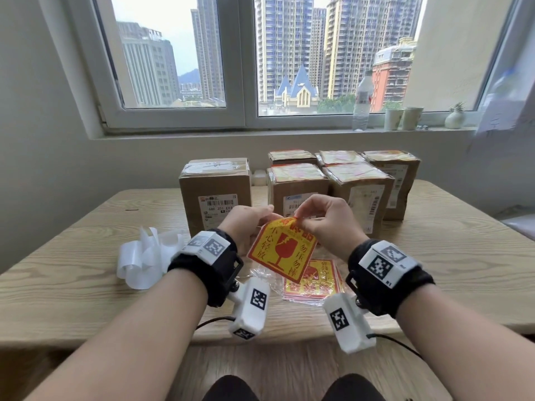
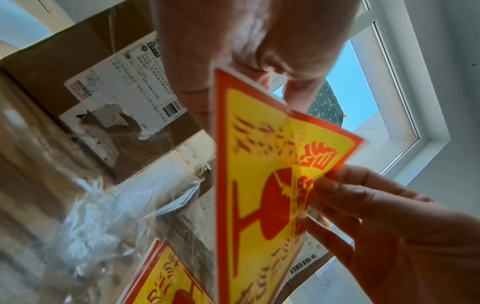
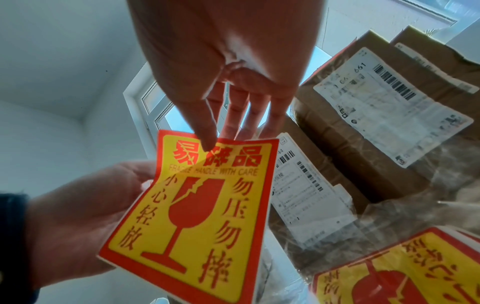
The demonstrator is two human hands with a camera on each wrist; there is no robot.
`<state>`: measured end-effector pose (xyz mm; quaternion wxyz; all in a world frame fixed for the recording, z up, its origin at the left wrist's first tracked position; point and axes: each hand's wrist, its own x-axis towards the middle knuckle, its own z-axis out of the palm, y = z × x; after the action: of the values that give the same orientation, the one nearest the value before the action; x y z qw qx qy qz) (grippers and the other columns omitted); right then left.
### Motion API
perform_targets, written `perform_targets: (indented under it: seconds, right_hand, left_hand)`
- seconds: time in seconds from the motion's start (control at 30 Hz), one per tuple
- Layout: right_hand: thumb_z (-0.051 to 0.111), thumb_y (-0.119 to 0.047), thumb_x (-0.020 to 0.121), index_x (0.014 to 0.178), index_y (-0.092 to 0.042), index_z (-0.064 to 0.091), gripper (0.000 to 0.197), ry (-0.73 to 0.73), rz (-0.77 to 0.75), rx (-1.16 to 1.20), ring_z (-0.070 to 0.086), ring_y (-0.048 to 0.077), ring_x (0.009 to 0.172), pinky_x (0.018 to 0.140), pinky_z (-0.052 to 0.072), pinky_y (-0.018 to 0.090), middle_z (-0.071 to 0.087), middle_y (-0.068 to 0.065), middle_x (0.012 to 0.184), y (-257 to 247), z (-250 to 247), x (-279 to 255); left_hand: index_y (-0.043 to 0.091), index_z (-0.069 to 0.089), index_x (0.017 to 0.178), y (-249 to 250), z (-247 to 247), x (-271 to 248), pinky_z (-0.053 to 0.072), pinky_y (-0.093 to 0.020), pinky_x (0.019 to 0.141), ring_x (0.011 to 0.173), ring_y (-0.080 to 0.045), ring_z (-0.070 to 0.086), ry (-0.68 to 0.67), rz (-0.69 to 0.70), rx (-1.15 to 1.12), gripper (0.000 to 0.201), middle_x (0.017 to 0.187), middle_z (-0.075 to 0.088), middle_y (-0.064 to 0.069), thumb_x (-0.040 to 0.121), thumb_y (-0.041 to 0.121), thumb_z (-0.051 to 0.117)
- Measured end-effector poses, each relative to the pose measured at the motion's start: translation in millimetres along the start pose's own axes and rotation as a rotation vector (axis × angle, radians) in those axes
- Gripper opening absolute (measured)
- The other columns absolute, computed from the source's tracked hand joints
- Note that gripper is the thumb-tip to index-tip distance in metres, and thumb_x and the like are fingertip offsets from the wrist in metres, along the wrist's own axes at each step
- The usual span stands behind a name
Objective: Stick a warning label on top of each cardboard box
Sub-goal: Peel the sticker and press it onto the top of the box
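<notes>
A yellow and red warning label (image 1: 282,250) with a broken-glass symbol hangs above the table between both hands. My left hand (image 1: 249,224) holds its left edge from behind. My right hand (image 1: 315,218) pinches its top corner, thumb on the front, and the sticker (image 2: 319,148) curls away from its backing there. The same label (image 3: 197,205) fills the right wrist view. An unlabelled cardboard box (image 1: 215,186) stands behind my left hand. Several boxes (image 1: 333,180) with labels on top stand to its right.
A stack of spare labels (image 1: 312,280) in clear wrap lies on the wooden table (image 1: 86,256) under my hands. Peeled white backing papers (image 1: 144,256) are heaped at the left. A bottle (image 1: 362,102), cups and a small vase stand on the window sill.
</notes>
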<state>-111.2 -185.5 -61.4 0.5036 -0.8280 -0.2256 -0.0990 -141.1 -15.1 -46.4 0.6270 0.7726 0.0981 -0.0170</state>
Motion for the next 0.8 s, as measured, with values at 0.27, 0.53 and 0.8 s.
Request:
perform_targets:
  seconds: [0.27,0.53,0.8]
  right_hand:
    - [0.069,0.0,0.084,0.074,-0.025,0.062,0.028,0.082,-0.027,0.053,0.067,0.01,0.077,0.068,0.058,0.026,0.068,-0.006,0.079,-21,-10,2]
    - [0.066,-0.001,0.086,0.079,-0.023,0.06,0.024,0.151,0.007,0.183,0.071,0.02,0.086,0.076,0.061,0.044,0.069,0.003,0.088,-51,-19,11]
    - [0.061,-0.006,0.091,0.083,-0.021,0.059,0.018,0.209,-0.019,0.316,0.072,0.018,0.079,0.066,0.06,0.034,0.068,0.002,0.087,-87,-12,33]
  left_hand:
    - [-0.001,0.064,0.092,8,-10,-10,0.06,-0.027,0.063,0.071,-0.024,0.064,0.095,0.004,0.021,0.025,0.072,0.061,-0.008,0.097,0.006,0.041]
    - [-0.004,0.062,0.071,9,-57,-25,0.053,-0.03,0.061,0.049,-0.024,0.063,0.203,-0.059,0.029,0.029,0.055,0.068,-0.012,0.086,0.01,0.042]
    - [0.002,0.054,0.064,14,-149,-37,0.039,-0.021,0.055,0.032,-0.017,0.056,0.381,-0.167,0.148,0.025,0.04,0.06,-0.005,0.082,0.014,0.043]
